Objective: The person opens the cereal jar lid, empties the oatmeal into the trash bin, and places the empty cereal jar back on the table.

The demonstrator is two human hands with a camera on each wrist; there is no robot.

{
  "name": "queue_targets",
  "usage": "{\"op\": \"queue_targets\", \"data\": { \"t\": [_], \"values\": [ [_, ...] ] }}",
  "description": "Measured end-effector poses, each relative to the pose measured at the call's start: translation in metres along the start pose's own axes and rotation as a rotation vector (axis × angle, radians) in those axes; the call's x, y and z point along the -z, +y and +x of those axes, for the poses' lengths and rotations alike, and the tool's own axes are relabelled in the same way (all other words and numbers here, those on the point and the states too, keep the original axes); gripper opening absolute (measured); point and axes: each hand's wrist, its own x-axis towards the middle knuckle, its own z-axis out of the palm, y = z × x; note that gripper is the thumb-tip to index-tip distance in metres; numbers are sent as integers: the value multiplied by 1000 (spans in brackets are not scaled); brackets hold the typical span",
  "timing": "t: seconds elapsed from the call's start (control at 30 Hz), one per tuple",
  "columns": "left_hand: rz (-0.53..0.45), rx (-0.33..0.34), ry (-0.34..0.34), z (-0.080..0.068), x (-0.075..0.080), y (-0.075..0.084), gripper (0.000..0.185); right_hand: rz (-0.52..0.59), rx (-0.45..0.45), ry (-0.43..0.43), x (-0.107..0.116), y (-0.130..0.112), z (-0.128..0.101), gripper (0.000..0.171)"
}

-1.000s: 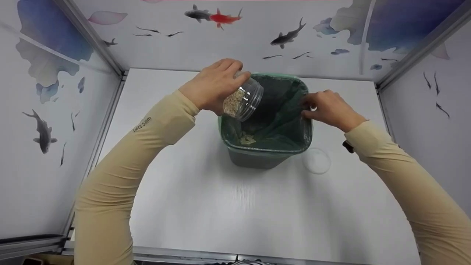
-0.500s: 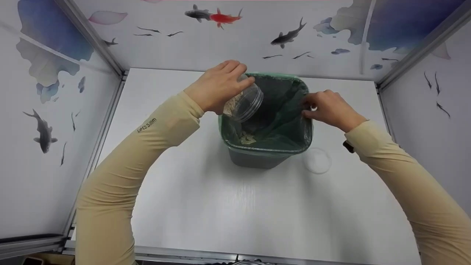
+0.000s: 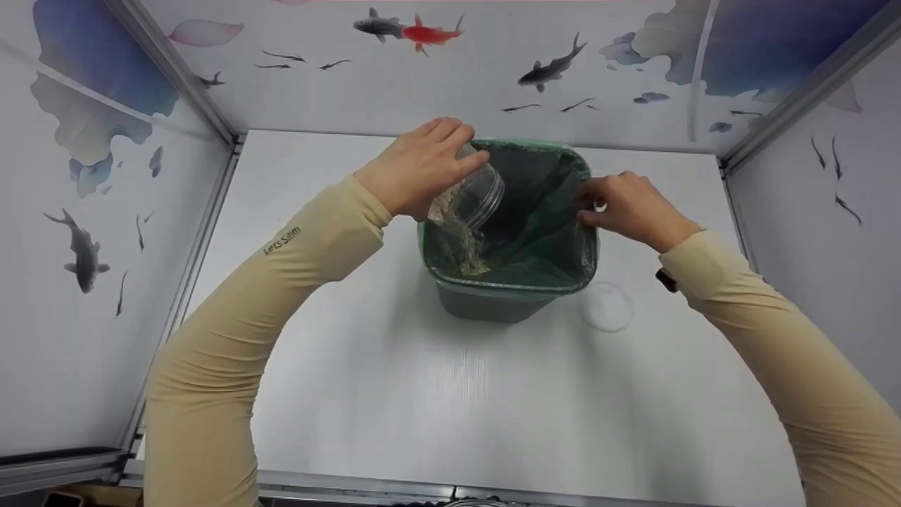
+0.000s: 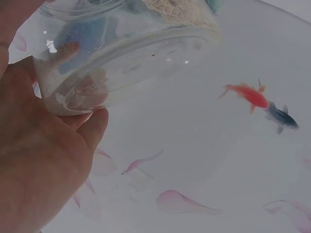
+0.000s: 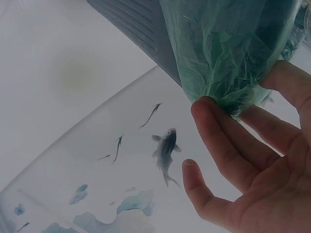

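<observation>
While the left hand [image 3: 415, 169] grips a clear round plastic jar [image 3: 473, 193] from behind its base, the jar is tilted mouth-down over the 9 o'clock side of a grey square waste bin [image 3: 493, 303] lined with a green plastic bag [image 3: 542, 232]. Fingers and thumb are curled round the jar's closed end; in the left wrist view the palm [image 4: 43, 160] sits below and behind the jar's flat bottom [image 4: 121, 63], so the jar projects ahead of the grip, toward 3 o'clock in the head view. Pale tan granular material [image 3: 464, 243] spills from the jar's mouth in a stream down the liner's inner wall, onto a small heap at the bin's bottom, at roughly 7 o'clock inside the bin.

At the bin's 3 o'clock rim, the right hand [image 3: 630, 208] pinches the liner's folded-over edge. The right wrist view shows the fingertips [image 5: 209, 109] pressing bunched green film [image 5: 228, 53] against the bin's outer wall [image 5: 141, 24], the other fingers loosely spread below.

A clear round lid [image 3: 607, 308] lies flat on the white tabletop [image 3: 422, 394], just beside the bin's 4 o'clock corner and apart from both hands. Both forearms wear beige sleeves [image 3: 281, 267]. White walls printed with fish [image 3: 429, 32] enclose the table.
</observation>
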Motion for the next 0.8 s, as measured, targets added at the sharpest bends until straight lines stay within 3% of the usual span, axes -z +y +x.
{"op": "queue_targets", "data": {
  "t": [0.23, 0.53, 0.8],
  "values": [
    [-13, -13, 22, 0, 0, 0, 91, -1, -10, -2, 0, 0, 0, 19],
    [12, -9, -22, 2, 1, 2, 95, -15, -10, 9, -1, 0, 0, 22],
    [4, 0, -9, 1, 1, 1, 95, -3, -6, 1, 0, 0, 0, 20]
  ]
}}
